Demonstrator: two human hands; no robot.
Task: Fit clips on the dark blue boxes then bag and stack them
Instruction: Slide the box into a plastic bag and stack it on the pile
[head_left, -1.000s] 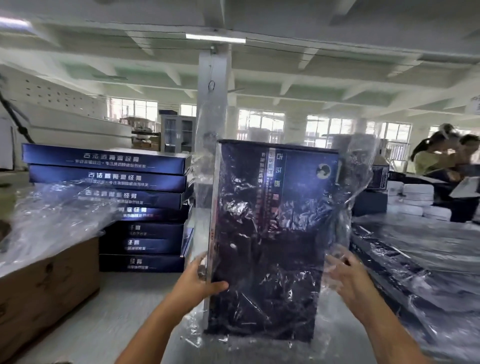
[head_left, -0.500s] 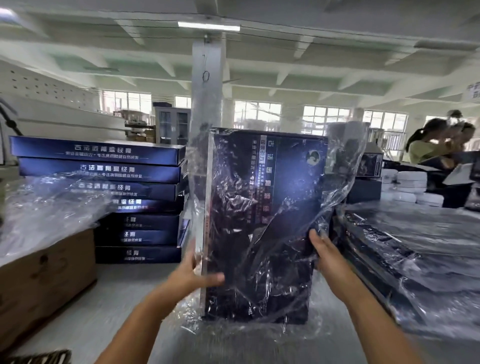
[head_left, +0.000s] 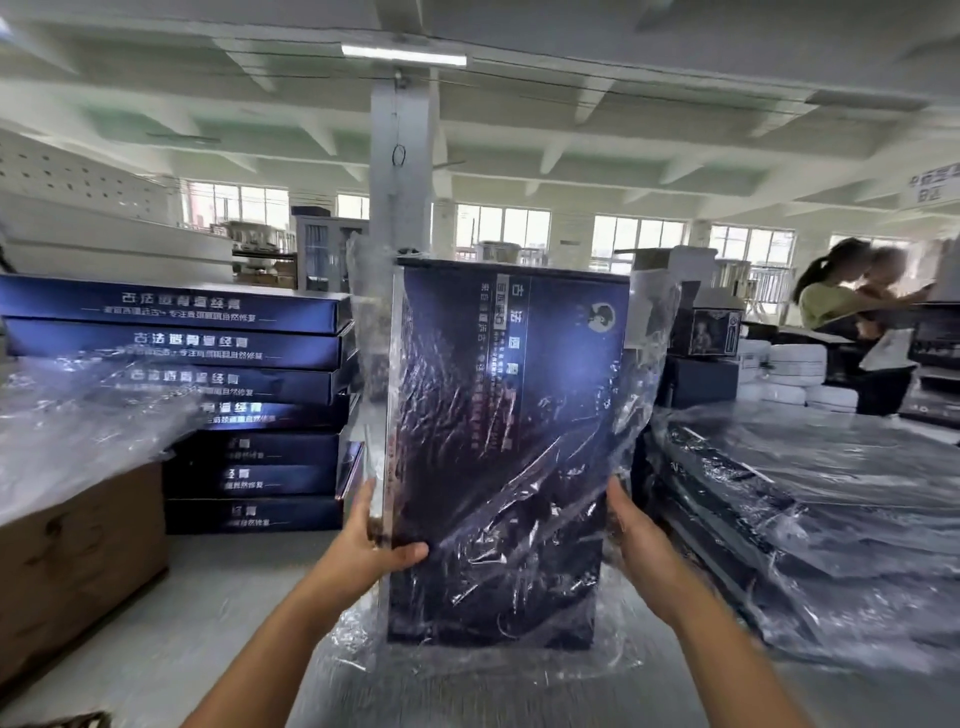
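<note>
Head view
Box: dark blue box (head_left: 506, 447) stands upright at frame centre, inside a clear plastic bag (head_left: 641, 374).
Left hand (head_left: 371, 545): grasps the box's left edge, thumb across the front.
Right hand (head_left: 636, 540): clasps the right edge through the bag.
Stack: boxes (head_left: 208, 384) piled at left.

Dark blue box (head_left: 506, 447) upright in clear plastic bag (head_left: 644, 332), bottom on grey table (head_left: 171, 613). Left hand (head_left: 371, 545) grips its left edge, thumb on front; right hand (head_left: 641, 545) holds right edge. Stack of dark blue boxes (head_left: 208, 395) behind-left, cardboard carton (head_left: 72, 561) far left.
</note>
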